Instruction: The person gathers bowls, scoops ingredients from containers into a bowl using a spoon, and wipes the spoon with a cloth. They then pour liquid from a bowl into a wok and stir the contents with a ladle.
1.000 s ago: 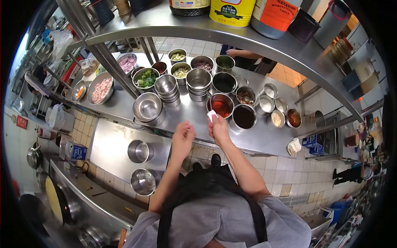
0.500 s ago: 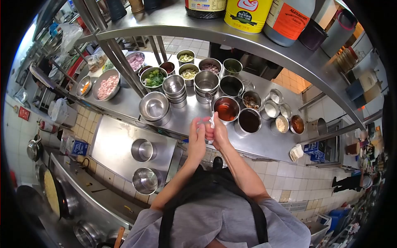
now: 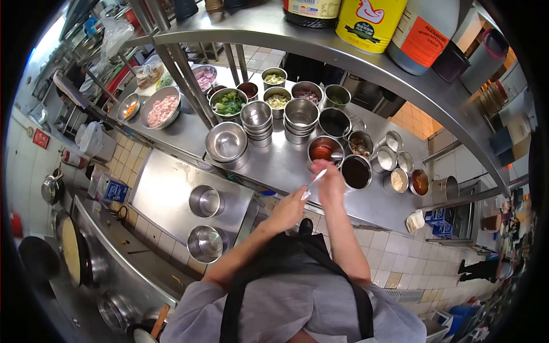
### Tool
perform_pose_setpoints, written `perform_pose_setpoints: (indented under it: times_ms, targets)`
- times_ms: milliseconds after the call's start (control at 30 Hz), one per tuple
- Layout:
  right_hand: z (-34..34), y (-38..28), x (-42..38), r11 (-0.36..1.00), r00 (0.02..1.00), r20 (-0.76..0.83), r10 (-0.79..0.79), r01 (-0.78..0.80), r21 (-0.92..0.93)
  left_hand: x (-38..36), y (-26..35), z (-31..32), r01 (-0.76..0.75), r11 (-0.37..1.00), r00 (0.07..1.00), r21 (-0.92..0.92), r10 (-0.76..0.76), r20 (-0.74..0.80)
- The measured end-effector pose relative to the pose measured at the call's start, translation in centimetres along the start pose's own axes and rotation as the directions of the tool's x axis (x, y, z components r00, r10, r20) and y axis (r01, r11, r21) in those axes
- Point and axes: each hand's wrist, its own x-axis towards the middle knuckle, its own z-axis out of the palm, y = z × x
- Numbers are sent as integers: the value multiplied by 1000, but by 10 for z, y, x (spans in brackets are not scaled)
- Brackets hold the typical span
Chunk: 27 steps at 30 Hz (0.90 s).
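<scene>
l hand [image 3: 287, 212]: fingers [image 3: 298, 199] pinch wht cloth [image 3: 307, 193]. r hand [image 3: 330, 184]: blurred, i can't tell. risk: slack pinch, poss. cloth in red-liquid pot [image 3: 325, 140].

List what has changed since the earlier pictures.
The crumpled white cloth-like piece, first in the right hand, is now held by the left hand, which was empty and has come back toward the body; whether the blurred right hand grips it too is unclear. The shiny metal spoon-like head went from left to right of the round steel pot of red liquid. The stacked round steel pots stayed put.
</scene>
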Motion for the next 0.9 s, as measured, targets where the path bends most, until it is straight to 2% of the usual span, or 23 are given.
perform_pose_setpoints:
  times_ms: [67, 133, 167, 200, 267, 333, 367, 400, 433, 467, 533, 567, 600, 633, 667, 700, 733, 800, 867, 900]
  targets:
    - [19, -50, -13, 988, 981, -184, -55, 79, 130, 20, -21, -25, 22, 987, 999, 160, -26, 22]
    - [-7, -69, -11, 982, 981, -44, -188, 186, -43, 73, -8, -79, 61, 982, 964, 178, -11, -267]
    - [-7, -76, -15, 983, 990, -6, -140, 138, -124, 103, -6, -106, 9, 977, 929, 212, 70, -362]
    - [-8, -73, -18, 965, 994, 12, -111, 110, -240, 134, -15, -126, 45, 972, 930, 229, 43, -365]
    - [-12, -63, -28, 884, 998, 41, -46, 60, -464, 186, -52, -151, 115, 917, 978, 381, -37, -207]
    - [-14, -50, -48, 896, 995, 61, -83, 102, -432, 213, -83, -168, 155, 878, 987, 453, -120, -105]
    - [-4, -52, -64, 903, 992, 71, -100, 120, -413, 223, -107, -176, 140, 944, 984, 298, -100, -146]
    - [-2, -51, -75, 909, 990, 81, -113, 136, -393, 219, -113, -192, 55, 998, 972, 8, -51, -229]
    - [-28, -44, -73, 944, 995, 96, -14, 45, -327, 195, -88, -213, 85, 986, 944, -146, -126, -306]
    - [-42, -45, -80, 986, 992, 126, 16, 5, -165, 165, -65, -232, 106, 949, 903, -298, -217, -371]
    - [-62, -42, -98, 978, 975, 195, 106, -137, 155, 103, -111, -256, 183, 956, 869, -230, -266, -418]
    - [-72, -42, -107, 949, 964, 235, 128, -187, 254, 63, -133, -269, 229, 954, 848, -195, -294, -441]
    - [-81, -44, -113, 908, 953, 270, 134, -227, 351, 21, -145, -276, 368, 885, 773, -285, -462, -434]
    - [-86, -45, -115, 858, 946, 300, 119, -250, 448, -19, -183, -282, 510, 859, 741, -38, -461, -489]
    - [-91, -43, -114, 843, 937, 333, 103, -260, 471, -64, -224, -275, 623, 778, 674, 78, -484, -558]
    - [-96, -41, -113, 829, 930, 359, 81, -263, 494, -113, -271, -266, 764, 604, 617, 226, -583, -528]
    - [-101, -40, -114, 814, 922, 383, 58, -265, 516, -142, -303, -259, 831, 416, 542, 369, -754, -371]
    - [-96, -37, -103, 895, 938, 334, 88, -222, 387, -172, -294, -231, 921, 382, 362, -73, -911, -200]
    - [-95, -39, -90, 957, 952, 297, 72, -149, 247, -188, -282, -213, 849, 500, 482, -171, -865, -140]
    - [-68, -46, -92, 987, 977, 190, 98, -120, 108, -201, -325, -201, 823, 550, 527, -142, -832, -173]
